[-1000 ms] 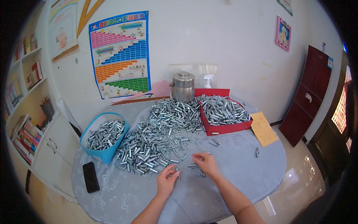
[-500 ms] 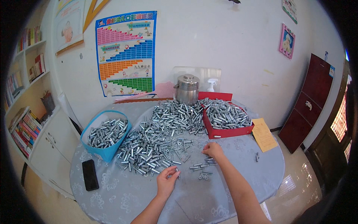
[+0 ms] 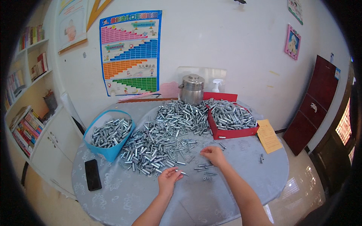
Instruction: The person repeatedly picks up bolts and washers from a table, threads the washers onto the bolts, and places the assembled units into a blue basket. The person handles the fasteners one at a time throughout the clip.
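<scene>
A big heap of small silver metal cylinders (image 3: 166, 139) covers the middle of a round table with a grey patterned cloth (image 3: 113, 196). My left hand (image 3: 169, 180) rests near the heap's front edge, fingers curled around a metal piece (image 3: 180, 172). My right hand (image 3: 212, 154) reaches further out, fingers pinched over a few loose pieces (image 3: 205, 169) lying on the cloth. Whether the right hand holds a piece I cannot tell.
A blue basket (image 3: 109, 132) of metal pieces stands at the left, a red tray (image 3: 230, 119) full of them at the back right. A black phone (image 3: 92, 174) lies front left, a yellow paper (image 3: 268, 135) at the right. A steel pot (image 3: 192, 89) stands by the wall.
My right hand has moved forward and to the right, away from my left hand, toward the loose pieces. My left hand stayed near the heap's front edge.
</scene>
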### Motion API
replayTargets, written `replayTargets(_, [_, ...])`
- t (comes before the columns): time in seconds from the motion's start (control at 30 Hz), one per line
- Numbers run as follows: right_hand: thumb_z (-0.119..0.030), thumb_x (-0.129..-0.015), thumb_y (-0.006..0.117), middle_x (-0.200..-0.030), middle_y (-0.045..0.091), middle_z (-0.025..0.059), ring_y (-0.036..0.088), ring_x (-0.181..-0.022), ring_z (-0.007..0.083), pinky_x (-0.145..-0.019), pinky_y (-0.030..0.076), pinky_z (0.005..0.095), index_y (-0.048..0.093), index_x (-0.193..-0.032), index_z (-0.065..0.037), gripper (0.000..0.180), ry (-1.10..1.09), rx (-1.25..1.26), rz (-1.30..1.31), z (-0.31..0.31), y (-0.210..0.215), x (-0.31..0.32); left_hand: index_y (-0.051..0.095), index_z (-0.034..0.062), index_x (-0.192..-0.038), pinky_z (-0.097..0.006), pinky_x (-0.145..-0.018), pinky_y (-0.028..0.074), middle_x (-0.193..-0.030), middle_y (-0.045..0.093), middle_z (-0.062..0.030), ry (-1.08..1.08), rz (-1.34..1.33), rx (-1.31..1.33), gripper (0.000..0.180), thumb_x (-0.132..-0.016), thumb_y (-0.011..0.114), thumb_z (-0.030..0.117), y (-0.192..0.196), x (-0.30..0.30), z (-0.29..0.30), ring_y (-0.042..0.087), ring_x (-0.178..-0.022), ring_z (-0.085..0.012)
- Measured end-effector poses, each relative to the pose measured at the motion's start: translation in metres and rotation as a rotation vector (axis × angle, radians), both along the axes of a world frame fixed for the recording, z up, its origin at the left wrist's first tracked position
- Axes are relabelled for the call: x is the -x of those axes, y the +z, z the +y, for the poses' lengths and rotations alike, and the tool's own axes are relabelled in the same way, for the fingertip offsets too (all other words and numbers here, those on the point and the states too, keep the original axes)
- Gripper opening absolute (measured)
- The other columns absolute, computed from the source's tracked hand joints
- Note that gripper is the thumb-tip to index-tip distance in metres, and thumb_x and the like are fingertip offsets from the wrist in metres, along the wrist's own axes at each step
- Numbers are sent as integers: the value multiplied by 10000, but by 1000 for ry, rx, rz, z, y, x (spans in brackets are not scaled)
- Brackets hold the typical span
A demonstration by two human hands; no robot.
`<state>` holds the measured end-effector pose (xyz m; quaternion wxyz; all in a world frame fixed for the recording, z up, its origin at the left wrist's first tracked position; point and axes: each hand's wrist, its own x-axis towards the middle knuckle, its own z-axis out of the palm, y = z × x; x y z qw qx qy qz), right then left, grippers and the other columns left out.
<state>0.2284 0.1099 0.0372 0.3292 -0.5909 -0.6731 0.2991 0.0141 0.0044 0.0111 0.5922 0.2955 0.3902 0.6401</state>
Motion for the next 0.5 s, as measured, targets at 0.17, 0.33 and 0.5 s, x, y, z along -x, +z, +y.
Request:
replayTargets(0.17, [-121,-768,666,-813,641,32,581,-749,88,-700,457,216,644,-878,2,166,195,242,605,-53,-3,26,549,-48,-937,-290,-709,538,-872,611,-133,5,-167,114,151,-812,583,29,-2,2,2,618,-768,-200])
replayTargets(0.33, [-105,-762,673,-830,640,33,580,-770,85,-720,448,203,641,-897,-1,173,221,326,699,-73,-3,40,536,-47,-925,-297,-727,541,-882,601,-144,7,-249,148,150,-806,595,24,-1,2,0,623,-777,-217])
replayTargets(0.5, [-83,-763,670,-847,641,32,581,-790,84,-732,448,201,642,-877,-6,140,196,240,661,-74,-12,42,529,-43,-938,-304,-765,526,-905,594,-124,-53,-270,158,147,-824,572,39,-6,4,1,608,-813,-207])
